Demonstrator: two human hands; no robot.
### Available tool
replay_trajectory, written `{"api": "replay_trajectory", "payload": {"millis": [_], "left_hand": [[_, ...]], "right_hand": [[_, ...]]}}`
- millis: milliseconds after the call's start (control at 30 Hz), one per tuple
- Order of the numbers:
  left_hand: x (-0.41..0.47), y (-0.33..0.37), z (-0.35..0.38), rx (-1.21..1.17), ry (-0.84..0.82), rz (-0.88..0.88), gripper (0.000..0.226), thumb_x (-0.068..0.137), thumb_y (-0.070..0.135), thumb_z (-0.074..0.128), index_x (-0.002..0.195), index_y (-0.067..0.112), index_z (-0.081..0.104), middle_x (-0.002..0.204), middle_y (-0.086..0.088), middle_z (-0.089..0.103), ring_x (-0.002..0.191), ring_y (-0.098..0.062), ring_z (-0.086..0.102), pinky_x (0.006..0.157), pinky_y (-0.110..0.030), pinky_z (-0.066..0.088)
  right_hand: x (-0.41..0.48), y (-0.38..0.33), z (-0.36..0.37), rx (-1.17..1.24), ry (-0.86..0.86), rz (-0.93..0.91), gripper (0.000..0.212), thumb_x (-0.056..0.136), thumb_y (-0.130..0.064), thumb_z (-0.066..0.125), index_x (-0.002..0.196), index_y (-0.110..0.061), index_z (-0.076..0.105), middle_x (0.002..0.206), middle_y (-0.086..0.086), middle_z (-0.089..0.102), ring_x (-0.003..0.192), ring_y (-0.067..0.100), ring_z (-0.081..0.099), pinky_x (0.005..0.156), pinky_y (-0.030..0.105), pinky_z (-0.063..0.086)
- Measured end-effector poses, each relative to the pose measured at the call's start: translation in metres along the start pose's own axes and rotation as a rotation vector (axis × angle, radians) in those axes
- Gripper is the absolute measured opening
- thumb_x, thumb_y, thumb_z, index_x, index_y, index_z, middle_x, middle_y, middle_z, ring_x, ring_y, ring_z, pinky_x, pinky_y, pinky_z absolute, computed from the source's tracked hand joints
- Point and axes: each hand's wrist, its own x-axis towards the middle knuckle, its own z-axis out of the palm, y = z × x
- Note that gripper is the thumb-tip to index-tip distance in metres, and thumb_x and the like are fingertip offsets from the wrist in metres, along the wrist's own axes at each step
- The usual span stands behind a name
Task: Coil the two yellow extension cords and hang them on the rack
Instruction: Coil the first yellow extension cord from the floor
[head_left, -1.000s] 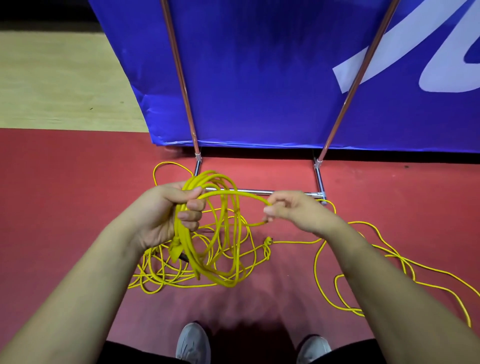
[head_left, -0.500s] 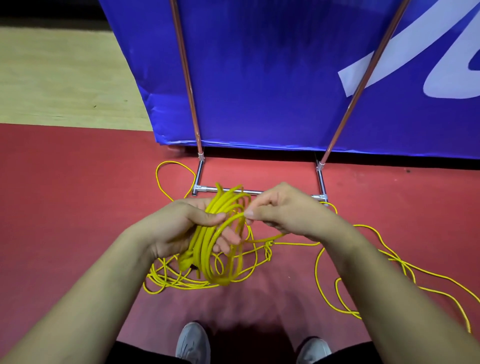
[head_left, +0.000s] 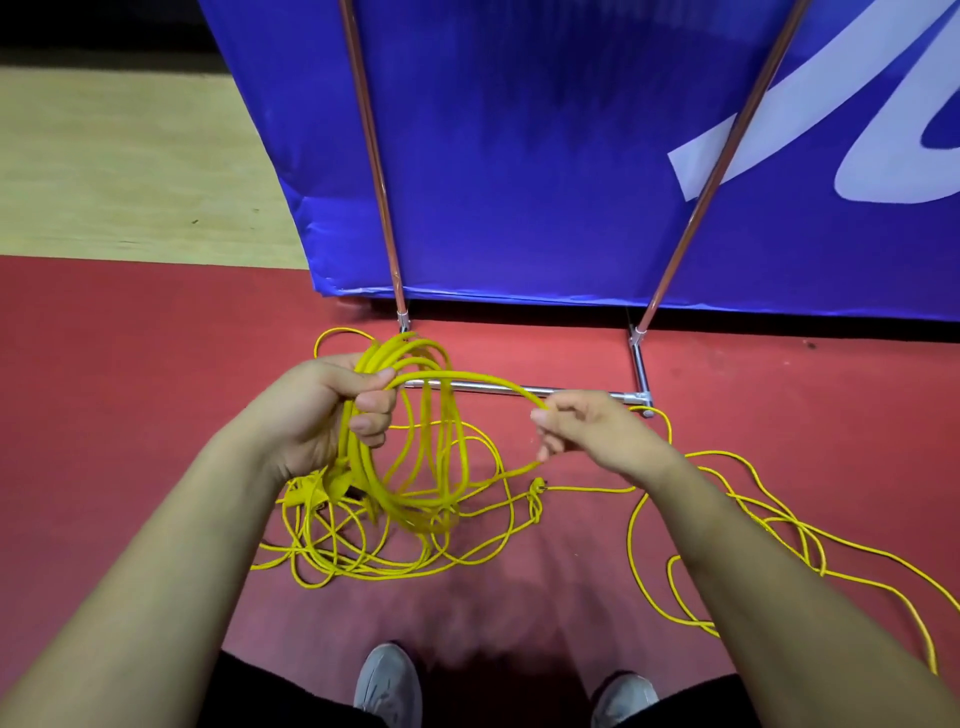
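My left hand (head_left: 332, 410) grips a bundle of several loops of thick yellow extension cord (head_left: 415, 467), which hangs down in front of me with its plug end dangling below the hand. A strand runs from the top of that bundle to my right hand (head_left: 587, 431), which pinches it between thumb and fingers, then trails down toward the floor. A thinner yellow cord (head_left: 753, 519) lies in loose tangles on the red floor, under the coil and off to the right. The rack's metal base bar (head_left: 571, 391) and two slanted copper poles (head_left: 374, 171) stand just beyond my hands.
A blue banner (head_left: 545, 156) fills the frame of the rack behind the hands. The floor is red (head_left: 130, 389) with a pale wooden strip (head_left: 130, 156) at the far left. My two grey shoes (head_left: 387, 686) stand at the bottom edge, near the loose cord.
My right hand has moved right, away from the left hand, drawing out a fresh length of cord. The coil in my left hand hangs wider than half a second ago.
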Motion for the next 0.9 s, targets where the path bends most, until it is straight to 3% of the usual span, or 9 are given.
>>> {"api": "replay_trajectory", "payload": {"millis": [100,200,300,433,567,633,700,767,900], "left_hand": [[-0.002,0.000,0.005,0.095,0.120,0.043,0.015,0.079,0.009,0.053,0.076,0.015,0.040,0.052,0.001,0.039,0.037,-0.011,0.035,0.043,-0.023,0.033],[-0.003,-0.002,0.018,0.123,0.154,0.056,0.013,0.082,0.007,0.050,0.077,0.014,0.041,0.052,0.000,0.039,0.037,-0.012,0.036,0.042,-0.022,0.033],[-0.007,0.003,0.039,0.128,0.118,0.073,0.015,0.088,0.005,0.048,0.078,0.015,0.041,0.053,-0.001,0.039,0.038,-0.012,0.037,0.042,-0.022,0.035],[-0.020,0.015,0.070,0.099,0.042,0.104,0.008,0.085,0.010,0.050,0.082,0.014,0.044,0.055,-0.002,0.042,0.041,-0.014,0.042,0.045,-0.024,0.039],[-0.037,0.020,0.077,0.103,-0.038,0.060,0.012,0.084,0.017,0.056,0.082,0.005,0.054,0.058,-0.010,0.048,0.048,-0.026,0.054,0.048,-0.029,0.048],[-0.044,0.017,0.076,0.091,-0.047,0.027,0.017,0.079,0.017,0.061,0.083,0.002,0.054,0.058,-0.012,0.051,0.049,-0.028,0.057,0.048,-0.029,0.050],[-0.047,0.013,0.078,0.108,-0.030,-0.008,0.012,0.083,0.012,0.051,0.083,0.000,0.053,0.057,-0.013,0.054,0.047,-0.028,0.058,0.046,-0.028,0.050],[-0.046,0.007,0.079,0.145,-0.019,-0.032,0.013,0.085,0.007,0.046,0.082,-0.002,0.055,0.058,-0.016,0.058,0.045,-0.027,0.060,0.043,-0.027,0.050],[-0.038,-0.005,0.078,0.186,-0.060,-0.111,0.016,0.069,0.012,0.073,0.075,0.000,0.064,0.064,-0.021,0.064,0.046,-0.028,0.063,0.044,-0.029,0.053]], "right_hand": [[-0.011,-0.020,-0.010,0.080,0.134,-0.001,0.023,0.094,-0.015,0.061,0.073,-0.007,0.059,0.049,0.005,0.041,0.046,0.020,0.044,0.051,0.026,0.041],[-0.031,-0.051,-0.029,0.001,0.240,0.021,0.022,0.089,-0.022,0.068,0.071,-0.010,0.066,0.044,-0.008,0.032,0.043,0.012,0.028,0.048,0.023,0.027],[-0.058,-0.101,-0.057,-0.210,0.346,-0.048,0.019,0.084,-0.025,0.072,0.073,-0.010,0.071,0.038,-0.012,0.040,0.039,0.004,0.035,0.044,0.016,0.027],[-0.089,-0.144,-0.072,-0.211,0.467,-0.157,0.017,0.086,-0.024,0.071,0.076,-0.010,0.072,0.041,-0.013,0.043,0.040,0.003,0.037,0.043,0.012,0.025],[-0.107,-0.134,-0.062,-0.254,0.328,-0.148,0.020,0.092,-0.028,0.063,0.083,-0.014,0.072,0.042,-0.009,0.037,0.043,0.009,0.032,0.048,0.023,0.029],[-0.111,-0.122,-0.060,-0.180,0.236,-0.142,0.018,0.096,-0.023,0.058,0.096,-0.014,0.073,0.048,-0.008,0.034,0.047,0.013,0.030,0.047,0.026,0.027],[-0.113,-0.114,-0.056,-0.100,0.169,-0.155,0.019,0.099,-0.019,0.053,0.106,-0.015,0.070,0.052,-0.004,0.030,0.049,0.016,0.026,0.045,0.026,0.022],[-0.110,-0.110,-0.050,-0.115,0.099,-0.162,0.019,0.099,-0.020,0.053,0.102,-0.017,0.072,0.051,-0.003,0.029,0.050,0.017,0.024,0.046,0.027,0.021],[-0.097,-0.108,-0.035,-0.228,-0.037,-0.123,0.017,0.095,-0.018,0.059,0.095,-0.012,0.074,0.044,-0.010,0.035,0.041,0.007,0.027,0.042,0.017,0.024]]}}
